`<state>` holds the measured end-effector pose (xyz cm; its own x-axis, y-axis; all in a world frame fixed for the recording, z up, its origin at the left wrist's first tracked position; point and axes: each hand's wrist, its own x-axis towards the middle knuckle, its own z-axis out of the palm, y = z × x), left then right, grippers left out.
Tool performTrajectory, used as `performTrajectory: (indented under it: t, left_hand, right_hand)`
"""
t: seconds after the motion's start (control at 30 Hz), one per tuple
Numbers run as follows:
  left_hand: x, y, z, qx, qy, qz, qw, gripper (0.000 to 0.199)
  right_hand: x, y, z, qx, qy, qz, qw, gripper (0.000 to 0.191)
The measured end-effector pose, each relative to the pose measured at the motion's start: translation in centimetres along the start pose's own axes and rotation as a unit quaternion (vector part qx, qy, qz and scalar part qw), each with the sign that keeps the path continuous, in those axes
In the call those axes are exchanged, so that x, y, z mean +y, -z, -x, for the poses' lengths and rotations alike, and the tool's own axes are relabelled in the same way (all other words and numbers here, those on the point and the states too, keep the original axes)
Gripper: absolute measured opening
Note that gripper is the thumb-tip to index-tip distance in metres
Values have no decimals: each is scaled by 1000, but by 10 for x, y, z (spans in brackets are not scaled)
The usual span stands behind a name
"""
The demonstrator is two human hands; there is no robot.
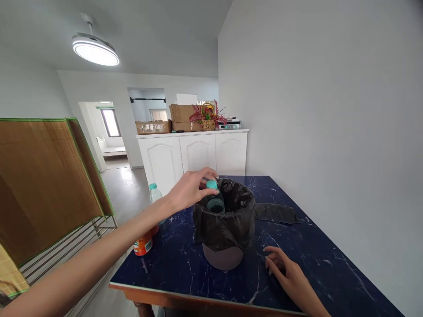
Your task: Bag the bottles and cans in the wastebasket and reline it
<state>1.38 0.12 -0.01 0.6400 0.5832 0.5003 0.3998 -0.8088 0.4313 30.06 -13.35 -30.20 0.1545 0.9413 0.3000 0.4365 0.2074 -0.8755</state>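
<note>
My left hand (198,187) grips a clear bottle (215,203) by its teal cap, with the bottle's body inside a bin (223,257) lined with a black plastic bag (224,229). The bag's edge is folded over the bin's rim. My right hand (280,268) rests near the blue marbled table (175,268) to the right of the bin, its fingers loosely curled and apart, holding nothing.
Another teal-capped bottle (154,193) and an orange container (143,245) stand at the table's left edge, partly behind my left arm. A strip of black bags (276,213) lies right of the bin. A white cabinet (198,154) stands beyond.
</note>
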Motion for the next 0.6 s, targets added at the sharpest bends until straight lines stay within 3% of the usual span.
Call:
performTrajectory:
  t: [0.23,0.43,0.6]
  left_hand:
    - [-17,-13,-14,-78,19,-44,996,17]
    - [-24,-31,-23,-109,3,-62,992,15]
    - [-26,-29,-25,-148,0,-79,986,7]
  right_hand:
    - [2,1,0,-4,5,8,1000,44]
    - [3,-1,0,-2,9,15,1000,42]
    - [6,0,-1,-11,3,22,1000,44]
